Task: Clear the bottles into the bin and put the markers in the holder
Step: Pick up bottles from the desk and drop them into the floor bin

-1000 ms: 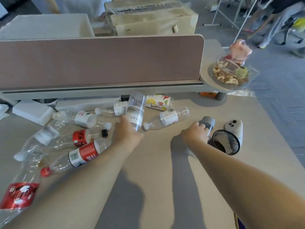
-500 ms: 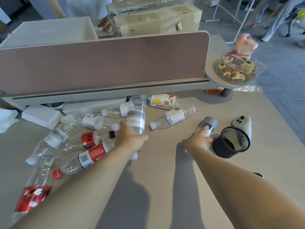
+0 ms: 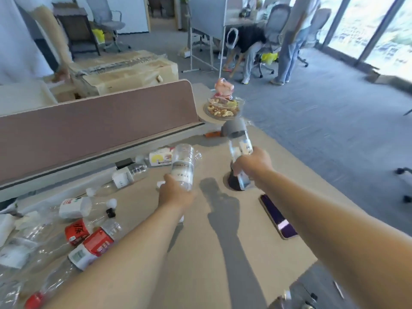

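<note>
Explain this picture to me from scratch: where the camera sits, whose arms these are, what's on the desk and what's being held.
There is no machine here. The camera sits on a person's head, looking forward and down, so the two bare arms are that person's own. The left hand grips a clear bottle with a pale label, lifted off the desk. The right hand holds a clear bottle with a grey cap, raised in front of a black mesh holder. More empty bottles, some with red labels, lie at the left. A phone lies flat at the right, and a glass bowl of snacks stands at the far corner. No bin or markers can be made out.
</note>
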The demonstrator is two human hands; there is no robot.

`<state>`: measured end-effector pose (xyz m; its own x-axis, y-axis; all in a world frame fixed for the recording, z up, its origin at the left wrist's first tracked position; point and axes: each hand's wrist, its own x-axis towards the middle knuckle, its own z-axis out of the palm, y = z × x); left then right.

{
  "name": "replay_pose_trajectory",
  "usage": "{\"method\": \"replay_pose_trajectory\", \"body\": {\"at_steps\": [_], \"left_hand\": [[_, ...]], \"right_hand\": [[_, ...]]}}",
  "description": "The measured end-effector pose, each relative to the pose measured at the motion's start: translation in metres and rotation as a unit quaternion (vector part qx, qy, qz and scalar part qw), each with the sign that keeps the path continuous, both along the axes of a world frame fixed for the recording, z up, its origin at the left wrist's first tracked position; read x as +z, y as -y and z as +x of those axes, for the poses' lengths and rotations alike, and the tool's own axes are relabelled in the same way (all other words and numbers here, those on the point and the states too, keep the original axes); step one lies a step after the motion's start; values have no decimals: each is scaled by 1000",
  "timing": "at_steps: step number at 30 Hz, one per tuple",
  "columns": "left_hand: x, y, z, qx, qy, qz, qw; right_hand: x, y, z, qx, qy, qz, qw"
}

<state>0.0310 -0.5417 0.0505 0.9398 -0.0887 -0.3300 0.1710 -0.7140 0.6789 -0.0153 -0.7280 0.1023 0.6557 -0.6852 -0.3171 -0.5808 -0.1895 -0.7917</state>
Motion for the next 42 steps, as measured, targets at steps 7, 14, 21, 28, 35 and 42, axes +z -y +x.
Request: {"method": "replay_pose_trajectory", "body": {"at_steps": [7, 14, 21, 28, 35, 42], "left_hand": [[-2, 82, -119, -204, -38, -142, 968], [-4, 171, -314, -407, -108, -86, 903], [-60, 249, -501, -507, -200, -4, 838], [-127, 313, -597, -468, -218, 75, 853], [-152, 360, -595, -529, -173, 128, 821], [-167, 378, -551, -518, -135, 175, 826]], "right_hand": [[-28, 34, -226, -212, -42, -30, 976], [-58, 37, -501, -475, -90, 44, 874], [-125, 35, -697, -576, -110, 158, 795], [-208, 85, -775, -529, -108, 248, 804], [-255, 136, -787, -496, -132, 279, 811], [-257, 196, -758, -454, -184, 208, 846]]}}
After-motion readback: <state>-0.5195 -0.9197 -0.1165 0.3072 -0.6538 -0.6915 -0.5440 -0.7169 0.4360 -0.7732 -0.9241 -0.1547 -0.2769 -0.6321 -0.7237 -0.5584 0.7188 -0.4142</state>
